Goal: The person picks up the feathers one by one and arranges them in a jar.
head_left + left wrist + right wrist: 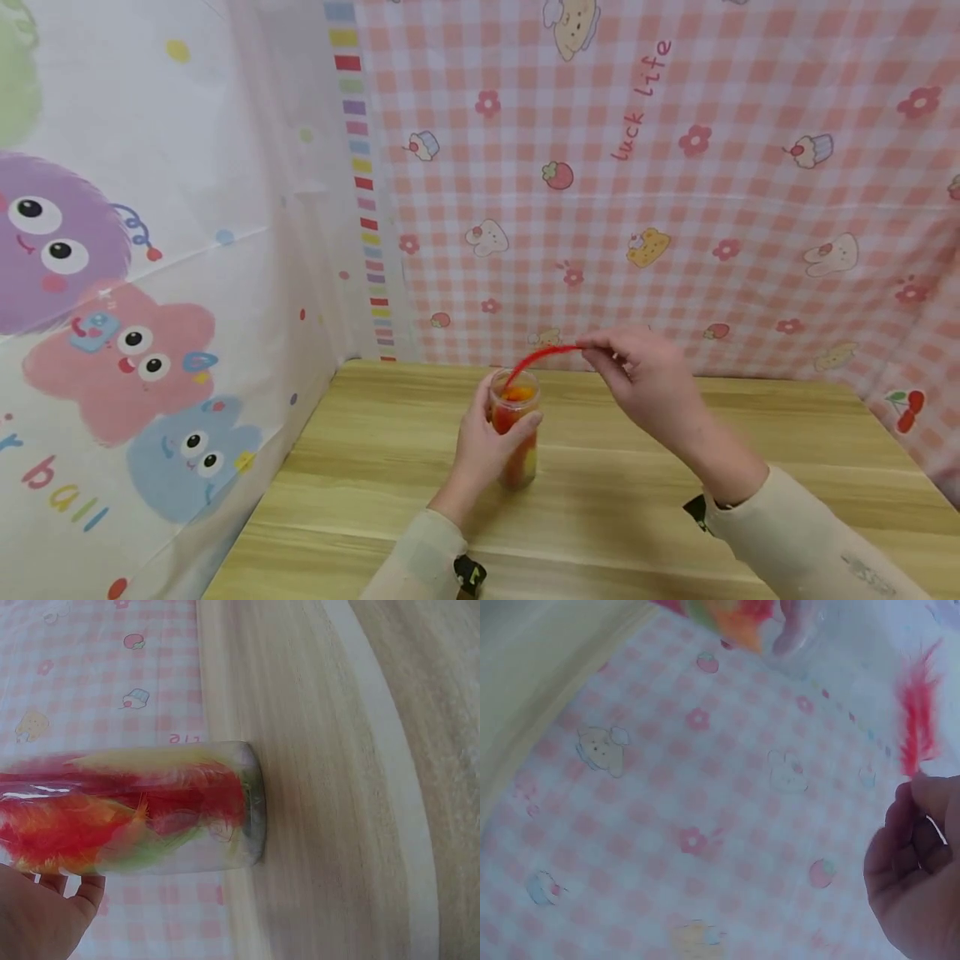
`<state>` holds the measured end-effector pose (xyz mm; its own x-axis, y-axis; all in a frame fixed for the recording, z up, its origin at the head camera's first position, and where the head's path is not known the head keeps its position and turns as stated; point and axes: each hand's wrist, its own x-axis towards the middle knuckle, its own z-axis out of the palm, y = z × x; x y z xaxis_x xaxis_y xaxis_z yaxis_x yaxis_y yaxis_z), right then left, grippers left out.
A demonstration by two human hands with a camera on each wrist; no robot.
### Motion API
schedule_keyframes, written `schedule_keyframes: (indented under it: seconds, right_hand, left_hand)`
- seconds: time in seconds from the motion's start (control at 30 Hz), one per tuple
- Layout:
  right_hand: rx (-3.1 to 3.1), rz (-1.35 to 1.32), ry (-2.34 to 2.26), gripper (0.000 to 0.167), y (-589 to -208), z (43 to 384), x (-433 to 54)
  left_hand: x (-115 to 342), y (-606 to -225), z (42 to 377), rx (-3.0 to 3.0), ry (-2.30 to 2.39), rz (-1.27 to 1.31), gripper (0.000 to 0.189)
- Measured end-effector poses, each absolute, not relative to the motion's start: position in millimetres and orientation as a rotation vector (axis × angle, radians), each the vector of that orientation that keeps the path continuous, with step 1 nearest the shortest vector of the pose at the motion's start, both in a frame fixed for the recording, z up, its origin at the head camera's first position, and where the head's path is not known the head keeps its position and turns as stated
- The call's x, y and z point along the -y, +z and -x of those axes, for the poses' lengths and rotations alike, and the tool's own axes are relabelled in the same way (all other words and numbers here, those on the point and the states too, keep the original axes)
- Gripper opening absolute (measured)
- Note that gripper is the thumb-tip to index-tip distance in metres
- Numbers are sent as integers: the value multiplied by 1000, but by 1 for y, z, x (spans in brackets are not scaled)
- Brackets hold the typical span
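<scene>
A clear jar (pixel 517 442) stands upright on the table, packed with red, orange, yellow and green feathers (pixel 82 829). My left hand (pixel 491 437) grips the jar around its upper side, thumb across the front. In the left wrist view the fingers of the left hand (pixel 49 911) lie against the jar wall. Between thumb and fingertips my right hand (pixel 648 371) pinches the end of a red feather (pixel 547 352), above and right of the jar. This feather bows over, its far end at the jar mouth. The right wrist view shows the red feather (pixel 917 720) rising from the pinch.
The wooden table (pixel 360 467) extends around the jar to both sides. Behind it hangs a pink checked cloth (pixel 510 208), and a white cartoon-printed cloth (pixel 247 333) hangs at the left. Both sleeves (pixel 810 533) carry dark straps at the wrists.
</scene>
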<state>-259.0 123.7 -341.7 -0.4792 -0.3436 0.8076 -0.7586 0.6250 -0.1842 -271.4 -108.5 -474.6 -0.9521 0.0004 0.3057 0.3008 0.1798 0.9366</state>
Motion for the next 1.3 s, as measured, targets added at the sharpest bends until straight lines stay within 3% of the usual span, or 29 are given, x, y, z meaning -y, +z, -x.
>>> schedule_keyframes:
  seconds: [0.3, 0.57, 0.87, 1.03, 1.3]
  right_hand:
    - [1953, -890, 248, 25, -344, 266, -97]
    - [2015, -1035, 201, 21, -347, 268, -76]
    - [2206, -1134, 102, 30, -356, 270, -58]
    - [2407, -1131, 191, 41, -354, 266, -54]
    - [2546, -947, 545, 39, -356, 262, -59]
  left_hand:
    - [111, -472, 270, 2240, -1840, 275, 74]
    - [109, -471, 272, 2244, -1833, 249, 70]
    - [110, -473, 271, 2250, -1836, 257, 72]
    - [109, -474, 271, 2247, -1835, 247, 71]
    - [109, -473, 271, 2238, -1854, 264, 71]
